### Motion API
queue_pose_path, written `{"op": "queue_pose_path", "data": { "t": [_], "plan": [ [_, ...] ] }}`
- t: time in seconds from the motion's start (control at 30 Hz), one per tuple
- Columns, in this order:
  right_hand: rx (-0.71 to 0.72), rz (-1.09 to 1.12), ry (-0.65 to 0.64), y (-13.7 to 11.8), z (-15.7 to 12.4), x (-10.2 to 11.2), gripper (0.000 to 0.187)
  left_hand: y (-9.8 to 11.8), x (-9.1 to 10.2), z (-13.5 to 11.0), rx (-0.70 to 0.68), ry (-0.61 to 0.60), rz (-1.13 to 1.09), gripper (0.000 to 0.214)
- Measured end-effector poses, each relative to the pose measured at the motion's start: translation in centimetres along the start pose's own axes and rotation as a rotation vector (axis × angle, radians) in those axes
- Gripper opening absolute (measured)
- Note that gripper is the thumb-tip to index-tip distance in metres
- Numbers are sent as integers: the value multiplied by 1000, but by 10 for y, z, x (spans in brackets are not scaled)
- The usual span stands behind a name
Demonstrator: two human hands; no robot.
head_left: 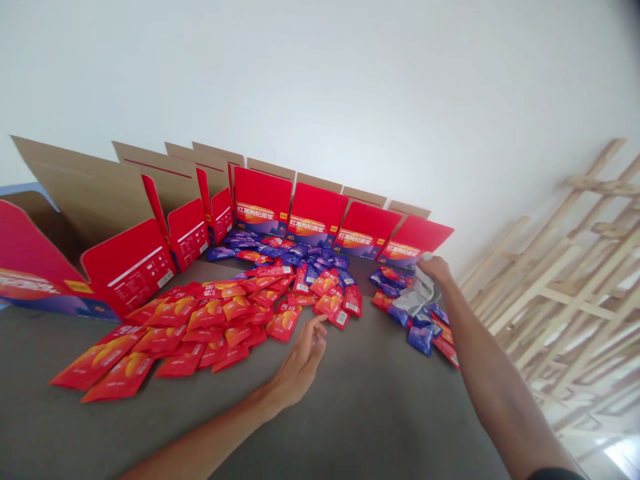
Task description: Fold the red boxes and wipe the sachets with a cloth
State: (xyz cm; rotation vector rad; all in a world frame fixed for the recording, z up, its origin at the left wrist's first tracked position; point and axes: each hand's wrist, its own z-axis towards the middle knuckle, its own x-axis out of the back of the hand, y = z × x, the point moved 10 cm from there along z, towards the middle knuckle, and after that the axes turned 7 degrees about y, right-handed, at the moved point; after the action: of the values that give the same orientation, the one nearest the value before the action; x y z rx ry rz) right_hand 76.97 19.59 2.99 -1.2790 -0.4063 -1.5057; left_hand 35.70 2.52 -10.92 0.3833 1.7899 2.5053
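My left hand point(303, 360) stretches over the grey table point(370, 407), fingers apart and empty, its fingertips close to a red sachet point(283, 323) at the edge of a big spread of red sachets point(190, 327). My right hand point(434, 270) reaches to the far right and is closed on a grey cloth point(417, 297) that hangs over a smaller heap of purple and red sachets point(423, 327). More purple sachets point(295, 253) lie toward the back.
A row of open red cartons with brown flaps point(315, 217) stands along the white wall, and a larger open carton point(130, 267) sits at the left. A wooden lattice frame point(575, 287) leans at the right, beyond the table edge.
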Motion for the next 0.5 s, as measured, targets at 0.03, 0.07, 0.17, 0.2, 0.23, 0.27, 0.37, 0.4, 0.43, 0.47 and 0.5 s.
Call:
{"op": "queue_pose_path", "data": {
  "t": [0.03, 0.07, 0.17, 0.2, 0.23, 0.27, 0.37, 0.4, 0.43, 0.47, 0.5],
  "plan": [
    [5, 25, 9, -2, -4, 6, 30, 7, 1, 1, -49, -11, 39, 48],
    [21, 54, 18, -6, -11, 11, 30, 16, 3, 3, -108, -25, 92, 44],
    [179, 243, 32, -33, -56, 16, 23, 37, 15, 9, -268, -49, 331, 35],
    [281, 371, 21, -48, -80, 16, 21, 39, 25, 13, -283, -30, 441, 36],
    [370, 501, 2, -62, -107, 14, 19, 39, 38, 18, -271, 7, 565, 37],
    [454, 598, -58, -76, -137, 8, 18, 36, 55, 24, -230, 59, 700, 38],
    [650, 755, -285, -111, -225, -18, 15, 19, 112, 37, 5, 205, 1110, 47],
    [688, 784, -360, -120, -249, -27, 16, 12, 129, 39, 93, 222, 1217, 54],
    [709, 802, -415, -127, -269, -36, 17, 6, 142, 40, 170, 221, 1294, 61],
    [722, 815, -450, -132, -285, -44, 18, 0, 151, 40, 230, 208, 1345, 66],
    [728, 825, -469, -136, -296, -50, 19, -5, 156, 40, 271, 190, 1372, 70]
  ]
}}
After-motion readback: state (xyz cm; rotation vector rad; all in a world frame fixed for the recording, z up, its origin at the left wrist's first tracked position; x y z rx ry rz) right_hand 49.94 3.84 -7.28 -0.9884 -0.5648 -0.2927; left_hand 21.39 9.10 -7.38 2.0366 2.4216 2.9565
